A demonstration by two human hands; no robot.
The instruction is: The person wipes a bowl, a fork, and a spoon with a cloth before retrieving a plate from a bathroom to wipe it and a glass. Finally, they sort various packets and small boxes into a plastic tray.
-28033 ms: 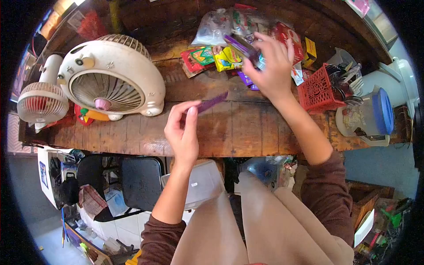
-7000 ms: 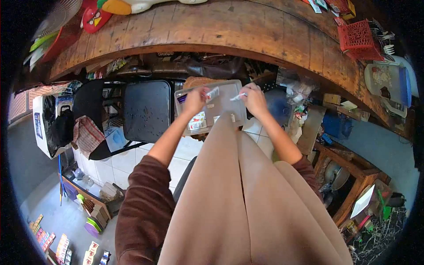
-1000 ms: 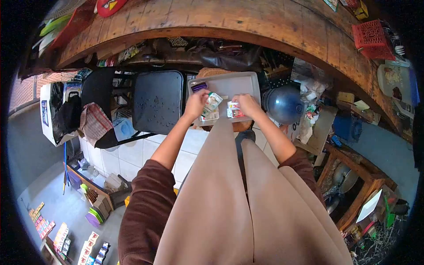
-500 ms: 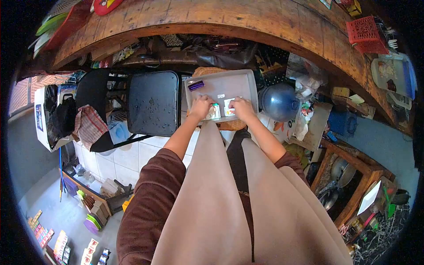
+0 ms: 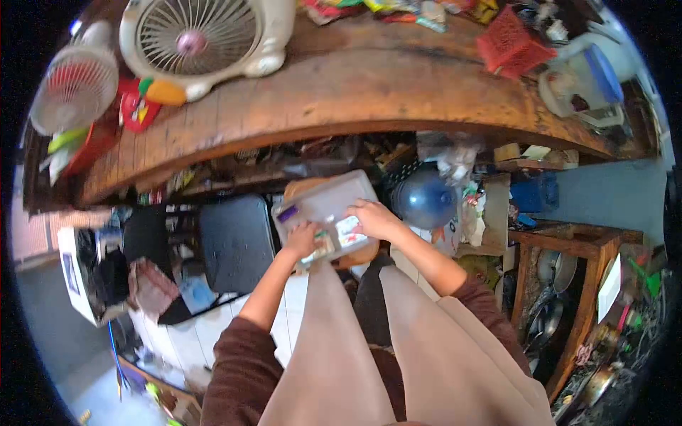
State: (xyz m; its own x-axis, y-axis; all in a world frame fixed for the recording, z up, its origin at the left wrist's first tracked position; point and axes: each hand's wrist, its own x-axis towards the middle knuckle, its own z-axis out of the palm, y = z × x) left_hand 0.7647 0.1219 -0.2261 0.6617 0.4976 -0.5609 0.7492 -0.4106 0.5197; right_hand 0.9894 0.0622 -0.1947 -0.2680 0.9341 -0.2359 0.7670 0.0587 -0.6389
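A shallow grey plastic tray (image 5: 328, 190) sits aslant before me. Inside it are a purple packet (image 5: 288, 213), a small flat packet with green on it (image 5: 322, 246) and a white packet with coloured print (image 5: 349, 231). My left hand (image 5: 304, 240) reaches over the tray's near left part, touching or just beside the green-marked packet; blur smears its fingers. Over the right side is my right hand (image 5: 374, 219), its fingers apart, just above and right of the white packet. Print on the packets is too blurred to read.
A curved wooden counter (image 5: 334, 106) runs across the back, bearing a fan (image 5: 192, 42) and a red basket (image 5: 513, 44). A black chair (image 5: 236, 243) stands left of the tray. A blue water jug (image 5: 425, 200) is close on its right.
My view has tipped up, bringing the fans into sight. The tray is turned more aslant. My right hand has shifted up from the white packet's edge; my left hand remains near the green-marked packet.
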